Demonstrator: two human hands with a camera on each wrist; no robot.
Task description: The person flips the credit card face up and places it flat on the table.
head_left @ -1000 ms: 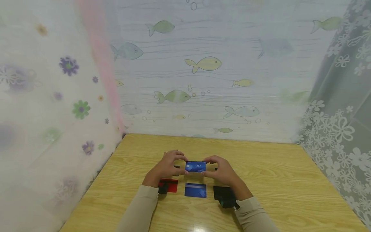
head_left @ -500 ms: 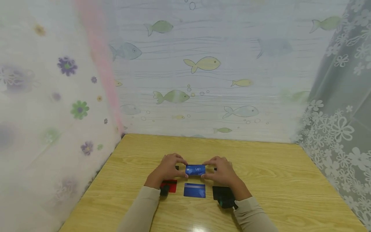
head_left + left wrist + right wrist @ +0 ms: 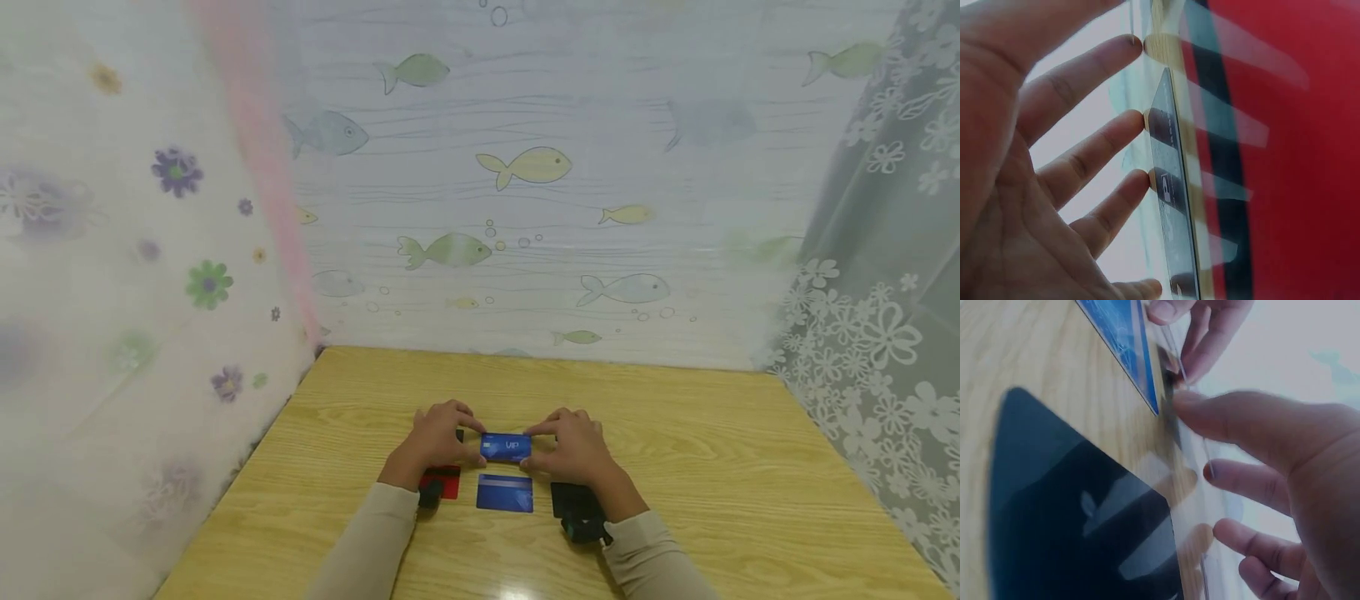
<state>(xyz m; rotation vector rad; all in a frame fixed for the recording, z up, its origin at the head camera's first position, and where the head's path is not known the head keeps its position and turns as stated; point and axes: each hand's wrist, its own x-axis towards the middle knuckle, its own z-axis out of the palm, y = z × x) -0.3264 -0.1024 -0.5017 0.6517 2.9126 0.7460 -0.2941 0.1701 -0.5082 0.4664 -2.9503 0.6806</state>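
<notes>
A blue bank-type card marked VIP (image 3: 505, 447) lies between my two hands, face up, just beyond a second blue card (image 3: 505, 493) that shows its striped back. My left hand (image 3: 438, 437) grips its left corners with thumb and forefinger. At the right corners the thumb and forefinger of my right hand (image 3: 573, 447) do the same. In the left wrist view the other fingertips of that hand are right beside a dark card (image 3: 1172, 194) seen almost edge-on. In the right wrist view the second blue card (image 3: 1121, 344) shows near the right thumb.
A red card (image 3: 452, 483) with a black stripe lies by the left wrist. By the right wrist is a black card (image 3: 559, 500), partly covered by the wrist camera (image 3: 582, 521). All rest on a wood-grain table (image 3: 720, 467) with patterned curtains (image 3: 525, 208) around it.
Both hands have brought the VIP card down and closer to the person, so it sits nearer the second blue card. The cards on the table stay where they were.
</notes>
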